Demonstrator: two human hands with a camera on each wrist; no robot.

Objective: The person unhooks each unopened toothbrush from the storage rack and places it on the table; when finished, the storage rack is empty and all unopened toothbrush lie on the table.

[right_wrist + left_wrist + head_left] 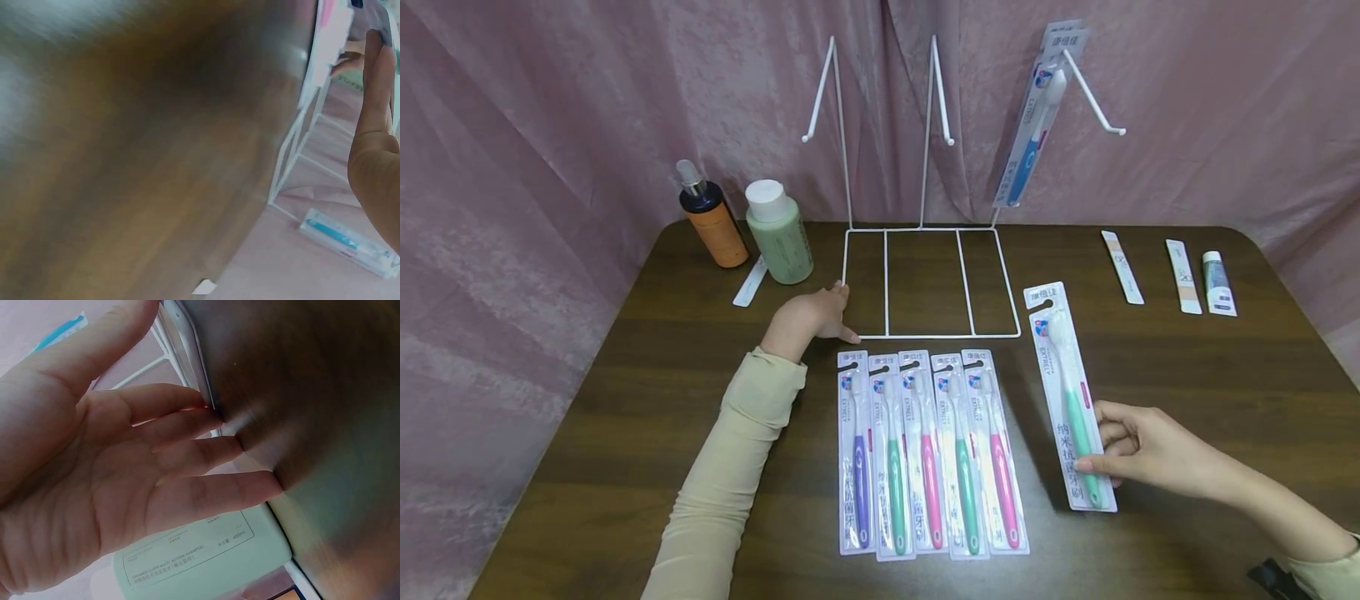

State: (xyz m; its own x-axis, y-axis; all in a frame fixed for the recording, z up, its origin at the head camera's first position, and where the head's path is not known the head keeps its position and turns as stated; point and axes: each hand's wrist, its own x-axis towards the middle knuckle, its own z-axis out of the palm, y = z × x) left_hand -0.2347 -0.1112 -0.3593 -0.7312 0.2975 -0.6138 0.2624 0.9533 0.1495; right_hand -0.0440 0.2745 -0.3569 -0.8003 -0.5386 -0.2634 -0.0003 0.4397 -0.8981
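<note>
One packaged toothbrush (1072, 400), lower end in right grip (1146, 448)

Head view: illumination is even and moderately bright; large print on the held toothbrush pack (1066, 392) is legible. A soft shadow falls on the surface (625, 433) to the left of the pack. A pale sheen appears at the lower centre. The light source is outside the frame. Left wrist view: exposure is dim. The left grip (137, 462) renders fairly sharp; the surface beyond its fingertips is blurred, with diffuse shadow bands. Right wrist view: the surface is out of focus, with whitish glare at upper left.
</note>
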